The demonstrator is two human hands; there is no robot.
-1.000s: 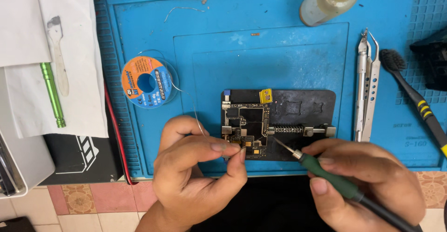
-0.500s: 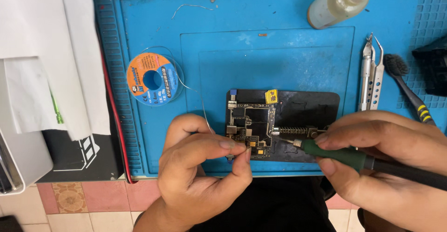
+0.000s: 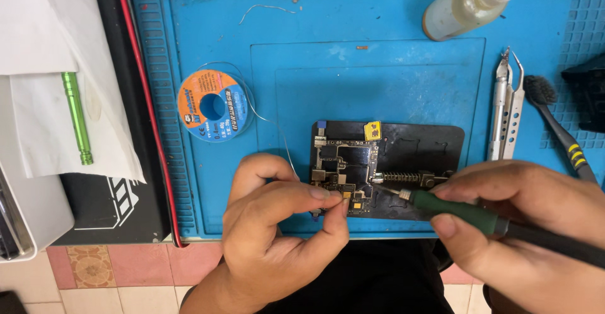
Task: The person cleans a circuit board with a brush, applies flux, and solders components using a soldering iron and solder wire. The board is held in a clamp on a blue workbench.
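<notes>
A small circuit board [image 3: 344, 166] sits clamped in a black holder [image 3: 416, 153] on the blue work mat [image 3: 315, 68]. My left hand [image 3: 277, 235] pinches a thin solder wire at the board's lower edge, thumb and forefinger closed together. The wire runs up to a round blue and orange solder spool [image 3: 213, 106]. My right hand [image 3: 517, 226] grips a green-handled soldering iron [image 3: 460, 210], its metal tip touching the board's right side.
Metal tweezers [image 3: 509, 109] and a black brush [image 3: 558, 125] lie right of the holder. A pale squeeze bottle [image 3: 466, 5] lies at the top. Left of the mat are white paper [image 3: 44, 74], a green pen [image 3: 77, 119] and a black box [image 3: 107, 207].
The iron tip has moved left onto the board's right side, and my right hand has turned more level. The view has shifted slightly. My left hand stays pinching the wire.
</notes>
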